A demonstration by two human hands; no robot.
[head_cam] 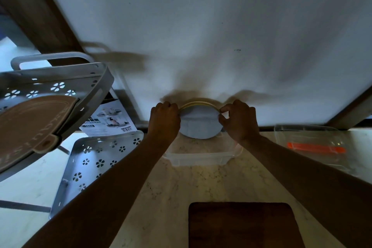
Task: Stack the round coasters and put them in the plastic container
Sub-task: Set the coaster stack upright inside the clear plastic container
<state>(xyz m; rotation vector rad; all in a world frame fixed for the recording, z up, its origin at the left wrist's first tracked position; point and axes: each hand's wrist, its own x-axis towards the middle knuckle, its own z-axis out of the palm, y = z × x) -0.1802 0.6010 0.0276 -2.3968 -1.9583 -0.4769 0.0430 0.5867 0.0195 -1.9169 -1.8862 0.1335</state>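
Note:
A stack of round coasters (198, 125), blue-grey on the face toward me with pale yellow edges behind, is held tilted up on edge near the white wall. My left hand (165, 120) grips its left rim and my right hand (238, 120) pinches its right rim. The stack hangs just above the far side of a clear plastic container (199, 158) that sits on the marble counter. The lower edge of the stack dips toward the container's opening.
A grey perforated rack (60, 78) holding a brown mat stands at the left, with a perforated tray (94, 165) and a printed leaflet (112, 121) beside it. Another clear container (314, 137) with an orange item lies at right. A dark wooden board (241, 225) lies near me.

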